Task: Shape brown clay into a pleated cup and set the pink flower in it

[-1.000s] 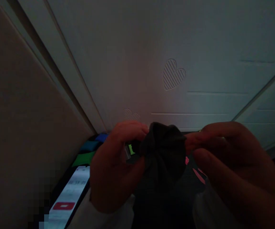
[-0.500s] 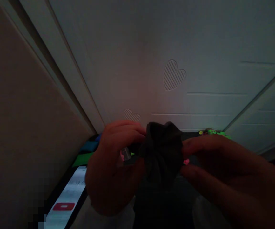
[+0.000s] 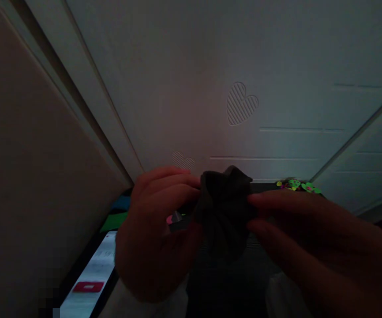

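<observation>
A dark piece of fabric [image 3: 226, 207], gathered into folds that fan out like a flower, is held up in front of me. My left hand [image 3: 159, 234] is closed on its left side, fingers bent over and thumb below. At the right edge, my right hand [image 3: 313, 238] pinches the folds between thumb and fingertips. Dim light hides the fabric's finer detail. Just behind my left fingers, a small clear and pink item [image 3: 174, 217] shows in part; its kind I cannot make out.
Ahead stands a white panel [image 3: 177, 79] with engraved hearts. A lit phone [image 3: 91, 274] lies at lower left, with green [image 3: 113, 221] and blue [image 3: 121, 203] pieces behind it. Bright green and yellow bits [image 3: 297, 185] lie at the dark surface's back right.
The right fingertips have shifted slightly left along the fabric, and its folds have tilted a little. A pink bit beside the right fingers is now out of sight. My left hand has moved slightly left.
</observation>
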{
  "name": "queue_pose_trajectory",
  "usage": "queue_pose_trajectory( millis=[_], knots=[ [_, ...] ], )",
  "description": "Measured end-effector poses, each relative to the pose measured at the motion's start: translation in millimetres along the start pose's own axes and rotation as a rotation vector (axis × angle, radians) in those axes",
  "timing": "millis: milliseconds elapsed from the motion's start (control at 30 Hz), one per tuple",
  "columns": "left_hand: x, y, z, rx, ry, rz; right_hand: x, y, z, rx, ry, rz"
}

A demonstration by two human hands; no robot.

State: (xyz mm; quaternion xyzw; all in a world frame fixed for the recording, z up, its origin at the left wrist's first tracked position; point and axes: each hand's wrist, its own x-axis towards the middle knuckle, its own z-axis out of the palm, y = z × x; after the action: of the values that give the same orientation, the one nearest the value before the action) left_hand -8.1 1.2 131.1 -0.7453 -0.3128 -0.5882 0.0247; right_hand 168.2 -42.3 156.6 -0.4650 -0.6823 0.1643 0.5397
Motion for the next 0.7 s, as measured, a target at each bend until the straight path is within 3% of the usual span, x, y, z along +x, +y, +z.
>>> queue_pose_trajectory(
  millis=[167, 333, 500, 700],
  knots=[
    [-1.1, 0.3, -0.1, -0.106, 0.010, -0.074, 0.1, 1.5, -0.7, 0.000, -0.023, 0.021],
    [-0.2, -0.2, 2.7, -0.096, 0.047, -0.038, 3.1, 0.2, 0.0, 0.012, -0.021, -0.014],
    [2.6, 2.6, 1.0, 0.018, -0.002, -0.004, 3.0, -0.1, 3.3, 0.049, 0.025, -0.015],
    [0.9, 4.4, 6.3, -0.030, 0.068, -0.024, 1.5, 1.6, 5.4, 0.047, 0.052, 0.007]
  ],
)
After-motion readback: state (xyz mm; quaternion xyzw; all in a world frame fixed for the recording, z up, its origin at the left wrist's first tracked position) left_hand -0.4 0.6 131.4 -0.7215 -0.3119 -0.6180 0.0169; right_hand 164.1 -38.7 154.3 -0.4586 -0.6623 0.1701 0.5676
